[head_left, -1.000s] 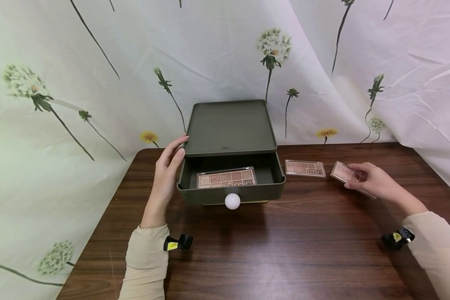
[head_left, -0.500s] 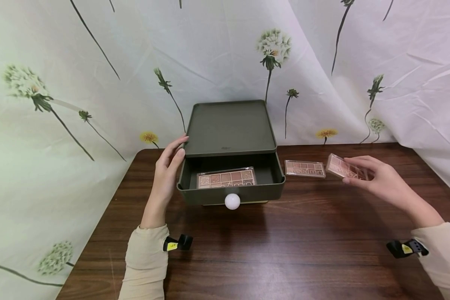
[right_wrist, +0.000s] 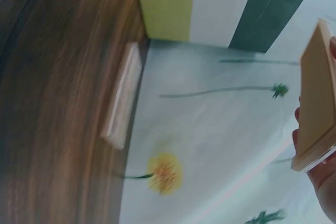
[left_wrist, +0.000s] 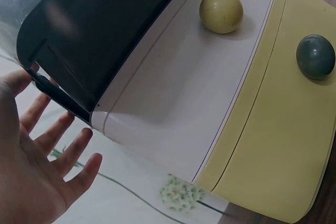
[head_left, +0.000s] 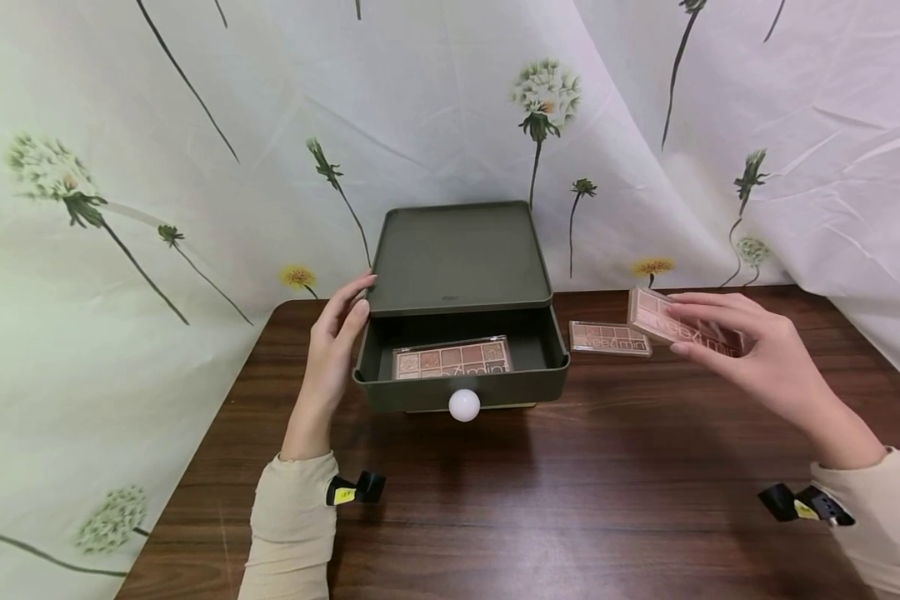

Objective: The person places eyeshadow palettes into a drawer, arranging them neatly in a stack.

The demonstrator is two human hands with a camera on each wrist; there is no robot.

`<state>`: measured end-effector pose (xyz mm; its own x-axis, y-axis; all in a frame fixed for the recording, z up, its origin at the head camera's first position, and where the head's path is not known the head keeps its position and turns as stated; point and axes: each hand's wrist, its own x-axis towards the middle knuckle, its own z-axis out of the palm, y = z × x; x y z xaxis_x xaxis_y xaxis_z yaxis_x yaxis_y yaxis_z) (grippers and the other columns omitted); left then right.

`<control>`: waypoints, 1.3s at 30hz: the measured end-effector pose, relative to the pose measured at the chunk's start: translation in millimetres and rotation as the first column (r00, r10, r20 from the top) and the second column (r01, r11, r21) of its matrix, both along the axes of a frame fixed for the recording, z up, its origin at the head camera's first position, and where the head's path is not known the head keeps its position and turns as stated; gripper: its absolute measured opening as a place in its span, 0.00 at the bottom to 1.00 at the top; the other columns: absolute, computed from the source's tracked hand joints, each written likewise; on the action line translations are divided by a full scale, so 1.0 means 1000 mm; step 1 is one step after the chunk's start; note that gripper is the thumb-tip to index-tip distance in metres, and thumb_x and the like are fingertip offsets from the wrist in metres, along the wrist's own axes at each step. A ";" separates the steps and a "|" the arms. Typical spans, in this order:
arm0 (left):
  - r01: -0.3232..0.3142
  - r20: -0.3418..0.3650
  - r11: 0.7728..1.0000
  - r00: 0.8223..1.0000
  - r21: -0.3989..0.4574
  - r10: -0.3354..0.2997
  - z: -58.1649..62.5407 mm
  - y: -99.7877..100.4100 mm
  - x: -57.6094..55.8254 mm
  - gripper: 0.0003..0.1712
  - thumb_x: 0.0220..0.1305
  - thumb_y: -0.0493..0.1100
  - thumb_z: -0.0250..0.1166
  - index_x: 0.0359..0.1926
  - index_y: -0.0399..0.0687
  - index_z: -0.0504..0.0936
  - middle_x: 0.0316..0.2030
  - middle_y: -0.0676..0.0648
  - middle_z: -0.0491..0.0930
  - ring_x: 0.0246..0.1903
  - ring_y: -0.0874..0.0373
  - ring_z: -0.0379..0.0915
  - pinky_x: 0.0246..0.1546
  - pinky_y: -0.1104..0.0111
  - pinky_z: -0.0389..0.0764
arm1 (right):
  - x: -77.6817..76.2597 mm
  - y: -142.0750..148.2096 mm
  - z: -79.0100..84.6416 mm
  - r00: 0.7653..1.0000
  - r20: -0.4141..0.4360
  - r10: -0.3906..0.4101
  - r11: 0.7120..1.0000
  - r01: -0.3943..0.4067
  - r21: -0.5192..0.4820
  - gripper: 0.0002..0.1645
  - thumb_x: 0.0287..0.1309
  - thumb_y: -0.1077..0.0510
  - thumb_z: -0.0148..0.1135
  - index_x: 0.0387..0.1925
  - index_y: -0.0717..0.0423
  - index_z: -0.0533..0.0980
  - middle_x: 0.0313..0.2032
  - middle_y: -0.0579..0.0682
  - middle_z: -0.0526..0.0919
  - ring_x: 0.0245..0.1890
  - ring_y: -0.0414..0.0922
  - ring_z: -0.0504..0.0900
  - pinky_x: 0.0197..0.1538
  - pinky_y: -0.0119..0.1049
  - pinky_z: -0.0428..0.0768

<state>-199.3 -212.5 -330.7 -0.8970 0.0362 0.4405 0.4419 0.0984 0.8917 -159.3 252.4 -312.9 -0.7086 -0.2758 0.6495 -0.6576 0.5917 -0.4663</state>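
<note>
Several fingers of the left hand [head_left: 327, 358] were spread at the left side of the green-topped cabinet [head_left: 461, 254], whose top drawer [head_left: 397, 395] stood pulled out with one palette [head_left: 452, 358] inside. To its right, a second palette [head_left: 607, 337] lay on the wooden table [head_left: 555, 500]; above it, a third palette [head_left: 654, 315] was pinched by the right hand [head_left: 768, 346].

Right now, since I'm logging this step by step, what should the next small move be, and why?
I'd probably ease the held palette left toward the open drawer: the right grip has it off the table, the drawer holds a similar palette, and the left grip touches the side of the box.
</note>
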 end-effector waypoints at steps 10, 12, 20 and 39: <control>-0.010 -0.012 1.000 1.000 0.008 0.010 0.000 0.001 -0.001 0.23 0.76 0.43 0.51 0.67 0.42 0.72 0.68 0.52 0.68 0.67 0.59 0.60 0.65 0.64 0.62 | 0.004 -0.033 0.021 0.978 -0.116 0.171 0.982 -0.179 -0.067 0.22 0.50 0.58 0.77 0.46 0.66 0.84 0.48 0.59 0.85 0.51 0.39 0.79 0.52 0.26 0.70; -0.010 -0.011 1.000 1.000 0.007 0.010 0.000 0.001 -0.001 0.23 0.76 0.42 0.51 0.67 0.41 0.72 0.68 0.52 0.68 0.67 0.59 0.60 0.65 0.65 0.62 | 0.003 -0.040 0.024 0.973 -0.119 0.200 0.976 -0.208 -0.062 0.23 0.54 0.53 0.76 0.46 0.65 0.84 0.48 0.58 0.85 0.53 0.40 0.79 0.55 0.27 0.70; -0.015 -0.012 1.000 1.000 0.009 0.015 0.000 0.001 -0.001 0.23 0.76 0.42 0.51 0.67 0.41 0.72 0.68 0.50 0.68 0.67 0.59 0.61 0.64 0.65 0.62 | -0.001 -0.070 0.031 0.939 -0.133 0.317 0.945 -0.325 -0.043 0.25 0.56 0.46 0.73 0.47 0.62 0.85 0.50 0.57 0.85 0.55 0.45 0.79 0.59 0.32 0.70; -0.003 -0.017 1.000 1.000 0.012 0.003 -0.001 0.001 0.000 0.23 0.77 0.42 0.51 0.67 0.41 0.72 0.68 0.52 0.68 0.68 0.59 0.60 0.65 0.63 0.61 | -0.008 -0.146 0.044 0.904 0.021 0.427 0.904 -0.427 0.016 0.24 0.49 0.62 0.77 0.51 0.49 0.84 0.55 0.46 0.82 0.47 0.41 0.76 0.42 0.33 0.70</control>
